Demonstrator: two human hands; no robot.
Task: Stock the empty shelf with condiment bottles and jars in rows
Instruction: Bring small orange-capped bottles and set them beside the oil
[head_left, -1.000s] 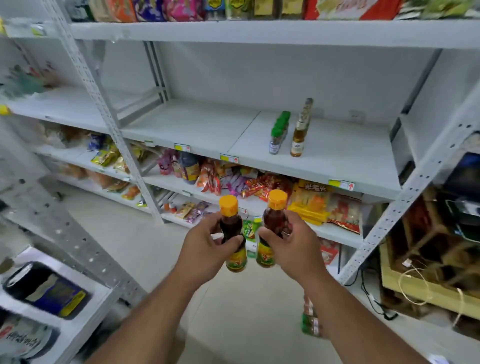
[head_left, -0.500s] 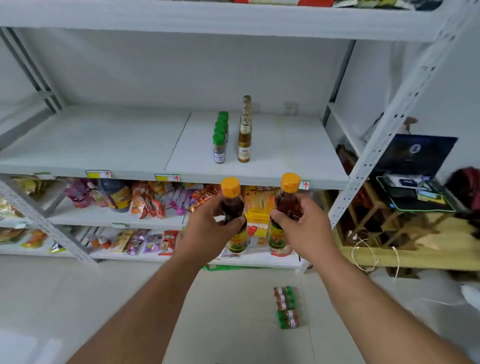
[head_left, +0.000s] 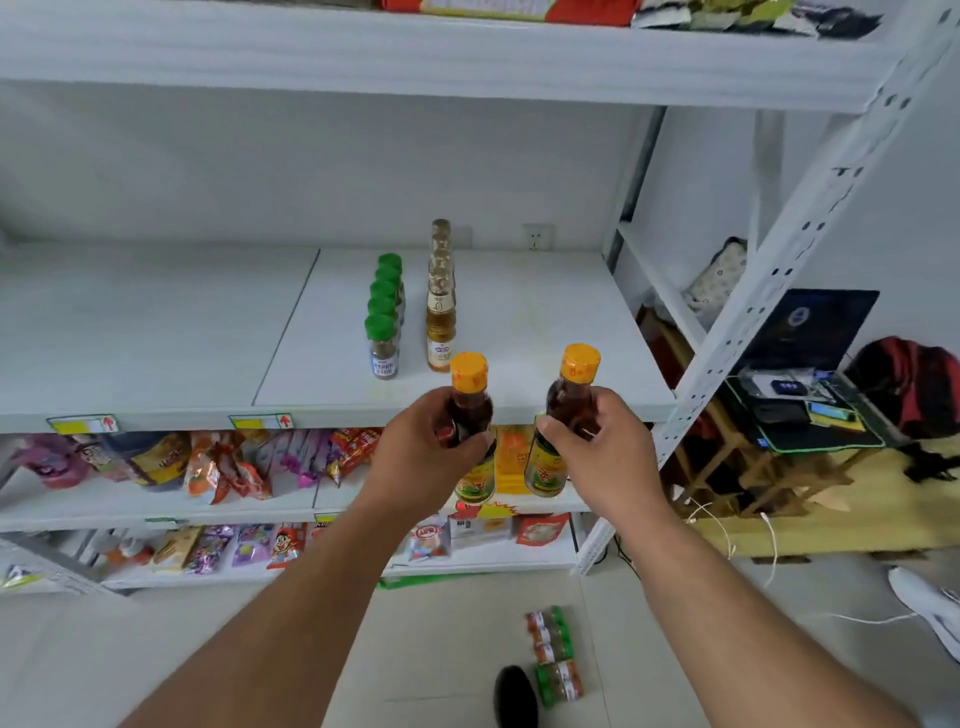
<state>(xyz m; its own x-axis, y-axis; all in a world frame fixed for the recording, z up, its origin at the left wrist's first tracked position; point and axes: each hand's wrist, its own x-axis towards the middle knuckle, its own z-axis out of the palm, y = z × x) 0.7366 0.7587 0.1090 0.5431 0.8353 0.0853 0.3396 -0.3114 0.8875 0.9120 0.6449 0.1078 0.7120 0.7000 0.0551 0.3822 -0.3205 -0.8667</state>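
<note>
Below the shelf (head_left: 519, 332) edge, two orange-capped bottles are held upright, one gripped at the shoulder by the left hand (head_left: 423, 457), one by the right hand (head_left: 602, 457), presumably for starting a third row right of the green-capped jars (head_left: 383, 322) and tall bottles (head_left: 440, 312)

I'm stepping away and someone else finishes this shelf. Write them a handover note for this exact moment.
Left hand grips one orange-capped bottle; right hand grips the other bottle. Both are upright, in front of the shelf edge, not yet set down.
Done: a row of green-capped jars and beside it a row of tall bottles, running front to back on the shelf.
Left: start a third row with these two bottles, seemingly to the right of the tall ones. More jars lie on the floor, to be shelved too.
</note>
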